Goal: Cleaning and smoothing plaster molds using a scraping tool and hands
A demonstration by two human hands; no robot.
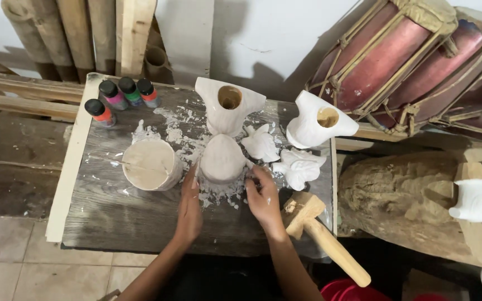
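Note:
A pale, dome-shaped plaster mould [222, 159] sits in the middle of a grey wooden table [129, 214], ringed by white plaster crumbs. My left hand [188, 203] rests flat against its left side, fingers together. My right hand [263, 198] touches its lower right edge with bent fingers. Just behind the mould stands a white plaster piece with a round hole [228, 106]. A round tub of pale plaster [150, 164] stands to the left of my left hand.
Several small paint bottles [123, 96] stand at the table's back left. White plaster figures [299, 166] and a second holed piece [319, 124] lie on the right, a wooden mallet [319, 228] at the front right. A log [397, 195] and drums [408, 56] are beyond.

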